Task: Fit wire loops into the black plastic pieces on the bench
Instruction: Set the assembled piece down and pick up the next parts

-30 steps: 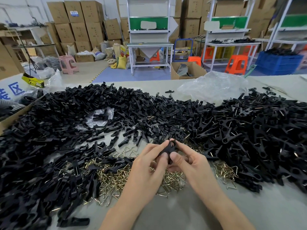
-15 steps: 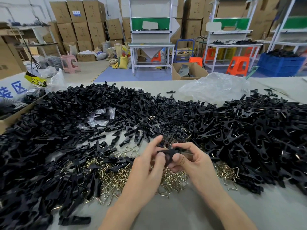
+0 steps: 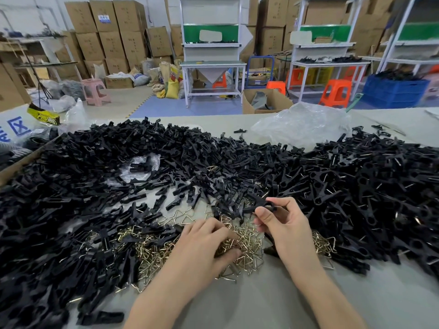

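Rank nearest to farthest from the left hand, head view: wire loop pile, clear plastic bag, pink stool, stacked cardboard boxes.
1. wire loop pile: under the left hand, touching it.
2. clear plastic bag: far edge of the bench, to the right.
3. pink stool: on the floor beyond the bench, left.
4. stacked cardboard boxes: back wall, behind the stool.

Bright, even light is filling the room, leaving only faint, soft shadows on the tabletop (image 3: 237,305) beneath the right hand (image 3: 287,224). The wire loops (image 3: 247,248) beside it are glinting, and the black pieces (image 3: 356,198) beyond it are losing detail. The shelving (image 3: 418,32) far beyond is bowing and blurring toward the frame edges.
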Demonstrator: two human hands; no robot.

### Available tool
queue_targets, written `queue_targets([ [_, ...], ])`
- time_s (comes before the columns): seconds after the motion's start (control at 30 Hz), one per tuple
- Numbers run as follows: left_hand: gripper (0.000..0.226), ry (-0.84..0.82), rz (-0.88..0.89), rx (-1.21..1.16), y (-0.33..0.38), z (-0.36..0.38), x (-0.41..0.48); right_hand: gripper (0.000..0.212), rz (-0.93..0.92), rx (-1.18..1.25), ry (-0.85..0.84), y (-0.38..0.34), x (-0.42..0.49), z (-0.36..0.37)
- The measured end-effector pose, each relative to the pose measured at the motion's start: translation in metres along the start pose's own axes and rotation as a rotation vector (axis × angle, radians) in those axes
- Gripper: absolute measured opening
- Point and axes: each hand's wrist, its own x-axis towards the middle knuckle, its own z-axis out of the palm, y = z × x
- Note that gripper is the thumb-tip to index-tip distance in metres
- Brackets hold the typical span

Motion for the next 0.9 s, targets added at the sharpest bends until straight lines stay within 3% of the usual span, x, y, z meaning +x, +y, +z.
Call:
queue_targets([
  [0.13,0.010,0.159,-0.003,-0.189,0.001,0.002,0.002,0.041,0.010,-0.002,-0.017,-0.002,-0.001,0.002],
  [0.37,0.011,0.443,-0.272,-0.769,0.011,-0.009,0.005,0.042,0.038,-0.001,-0.092,-0.008,-0.006,0.004],
  [0.53,0.018,0.407,-0.358,-1.233,0.017,-0.013,0.009,0.053,0.085,-0.017,-0.168,-0.010,-0.009,0.009],
  [0.7,0.029,0.391,-0.395,-1.369,0.020,-0.010,0.013,0.051,0.119,0.064,-0.157,-0.012,-0.009,0.010],
  [0.9,0.012,0.433,-0.394,-1.526,0.027,-0.015,0.011,0.056,0.142,0.091,-0.183,-0.012,-0.008,0.011],
])
